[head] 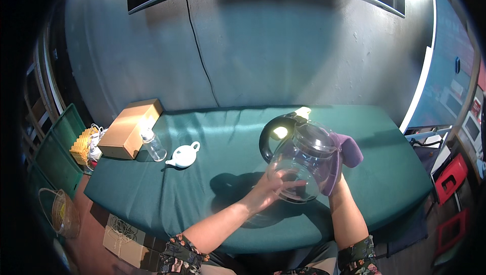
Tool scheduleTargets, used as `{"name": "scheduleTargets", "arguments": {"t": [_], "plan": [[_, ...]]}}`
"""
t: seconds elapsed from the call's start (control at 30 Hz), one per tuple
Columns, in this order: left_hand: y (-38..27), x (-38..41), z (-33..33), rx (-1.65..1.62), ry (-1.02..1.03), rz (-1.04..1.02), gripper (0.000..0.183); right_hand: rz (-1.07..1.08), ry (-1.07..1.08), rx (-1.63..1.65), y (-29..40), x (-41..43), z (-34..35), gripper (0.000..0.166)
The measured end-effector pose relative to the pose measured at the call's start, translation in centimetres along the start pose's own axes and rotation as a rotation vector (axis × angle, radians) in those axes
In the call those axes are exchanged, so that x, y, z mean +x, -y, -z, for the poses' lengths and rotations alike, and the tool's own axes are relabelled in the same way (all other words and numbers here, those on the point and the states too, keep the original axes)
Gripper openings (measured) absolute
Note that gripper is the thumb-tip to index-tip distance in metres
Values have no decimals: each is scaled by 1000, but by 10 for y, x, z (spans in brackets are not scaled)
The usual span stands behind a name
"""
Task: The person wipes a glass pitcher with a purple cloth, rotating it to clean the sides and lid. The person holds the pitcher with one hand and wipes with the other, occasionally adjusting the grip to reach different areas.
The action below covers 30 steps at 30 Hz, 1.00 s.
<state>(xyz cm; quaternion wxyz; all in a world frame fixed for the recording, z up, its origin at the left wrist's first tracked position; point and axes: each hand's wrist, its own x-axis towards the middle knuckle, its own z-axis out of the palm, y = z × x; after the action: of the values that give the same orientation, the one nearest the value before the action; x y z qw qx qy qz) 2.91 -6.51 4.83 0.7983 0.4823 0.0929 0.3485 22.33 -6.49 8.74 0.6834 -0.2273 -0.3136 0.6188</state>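
A clear glass pot with a black handle and a lid is tilted above the green-covered table, its round base turned towards me. My left hand holds it near the base, fingers spread along the glass. My right hand, largely hidden, presses a purple cloth against the right side of the pot. A small pale teapot rests on the tablecloth to the left, beside a clear bottle. Something pale yellow shows behind the pot's handle; I cannot tell what it is.
A brown cardboard box lies at the table's left back corner. Left of the table are a yellow woven basket and a handled wicker basket. A red plastic stool stands at the right. The wall rises behind the table.
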Motion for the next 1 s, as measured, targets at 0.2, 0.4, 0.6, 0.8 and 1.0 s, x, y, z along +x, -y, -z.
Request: {"name": "scheduleTargets", "arguments": {"t": [0.2,0.4,0.6,0.8,1.0], "plan": [[2,7,11,-55,-141,-158,104,189,143,-71,-35,15,11,64],[-10,1,11,110,-519,-368,102,633,-11,-1420,-57,17,-13,54],[8,5,34,339,-455,-639,89,261,248,-431,-53,8,-21,57],[-8,2,35,-12,-557,-460,46,238,149,-1031,-14,-6,-49,58],[2,15,61,-340,-413,-228,71,378,222,-1229,-40,39,6,70]]}}
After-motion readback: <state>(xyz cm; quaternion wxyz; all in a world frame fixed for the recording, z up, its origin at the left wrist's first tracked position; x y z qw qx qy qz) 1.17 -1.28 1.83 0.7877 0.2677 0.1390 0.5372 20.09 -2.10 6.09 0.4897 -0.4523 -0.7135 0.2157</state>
